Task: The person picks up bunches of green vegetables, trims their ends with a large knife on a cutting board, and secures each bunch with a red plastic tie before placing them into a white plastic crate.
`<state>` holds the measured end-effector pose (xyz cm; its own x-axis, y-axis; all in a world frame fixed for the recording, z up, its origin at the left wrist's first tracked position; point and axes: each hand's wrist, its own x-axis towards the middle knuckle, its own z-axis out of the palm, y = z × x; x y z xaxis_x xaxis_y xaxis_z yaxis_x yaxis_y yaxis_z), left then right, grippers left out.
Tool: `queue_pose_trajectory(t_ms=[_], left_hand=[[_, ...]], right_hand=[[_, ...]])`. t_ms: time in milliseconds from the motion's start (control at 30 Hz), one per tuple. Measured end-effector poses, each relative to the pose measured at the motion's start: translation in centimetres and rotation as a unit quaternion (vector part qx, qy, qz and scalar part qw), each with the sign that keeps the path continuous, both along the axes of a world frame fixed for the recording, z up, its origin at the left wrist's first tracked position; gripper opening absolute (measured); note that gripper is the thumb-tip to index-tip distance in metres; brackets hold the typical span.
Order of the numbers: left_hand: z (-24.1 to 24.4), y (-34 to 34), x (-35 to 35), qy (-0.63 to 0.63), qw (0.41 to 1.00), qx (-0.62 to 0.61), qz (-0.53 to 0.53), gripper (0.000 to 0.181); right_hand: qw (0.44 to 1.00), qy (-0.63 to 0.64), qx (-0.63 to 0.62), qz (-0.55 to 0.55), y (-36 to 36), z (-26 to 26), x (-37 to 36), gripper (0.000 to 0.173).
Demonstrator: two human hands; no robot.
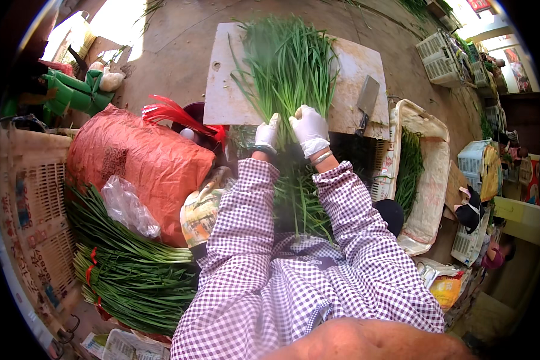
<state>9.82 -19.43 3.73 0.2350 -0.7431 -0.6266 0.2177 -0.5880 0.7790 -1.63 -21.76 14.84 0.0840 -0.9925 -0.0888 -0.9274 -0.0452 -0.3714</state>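
Note:
A loose sheaf of garlic chives (288,67) lies across a stained white board (222,96), its leaves pointing away from me. At the near edge of the board, my left hand (267,133) in a white glove grips stems on the left side of the sheaf. My right hand (310,128), also gloved, has its fingers curled round stems a little to the right. Parts of both sets of fingers are hidden. On the board's right side rests a cleaver (368,94) with a dark handle. More loose chives (301,193) hang or lie below, between my forearms.
A white plastic crate (432,193) with chives stands at my right. To the left are red plastic ties (175,110), a stuffed red woven sack (139,157), a clear plastic bag (128,207) and chive bundles (135,283). A tall crate (36,216) borders the far left.

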Motion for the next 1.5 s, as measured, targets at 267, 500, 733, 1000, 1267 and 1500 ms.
queue_pose_trajectory(t_ms=[267,500,733,1000,1267,1500], left_hand=[[-2.3,-0.7,-0.2,0.076,0.995,-0.016,0.054,0.063],[-2.6,-1.0,0.7,-0.283,0.949,-0.051,-0.128,0.059],[-3.3,-0.6,0.8,-0.236,0.967,-0.031,-0.089,0.059],[-1.6,-0.5,1.0,-0.181,0.980,-0.009,-0.077,0.064],[-0.5,-0.1,0.0,-0.049,0.998,-0.035,-0.020,0.072],[1.5,0.3,-0.6,-0.117,0.993,0.002,-0.004,0.056]], right_hand=[[0.996,-0.068,0.044,0.024,1.7,-1.7,2.0,0.020],[0.998,-0.039,0.039,0.002,2.7,-3.0,2.4,0.017],[0.941,0.109,0.221,0.231,11.6,-1.2,-2.9,0.014],[0.953,0.019,0.201,0.227,11.1,4.0,-10.3,0.018],[0.993,-0.046,-0.082,0.072,1.4,1.3,-1.9,0.029],[0.987,-0.070,-0.109,0.098,0.1,-1.9,-0.6,0.014]])
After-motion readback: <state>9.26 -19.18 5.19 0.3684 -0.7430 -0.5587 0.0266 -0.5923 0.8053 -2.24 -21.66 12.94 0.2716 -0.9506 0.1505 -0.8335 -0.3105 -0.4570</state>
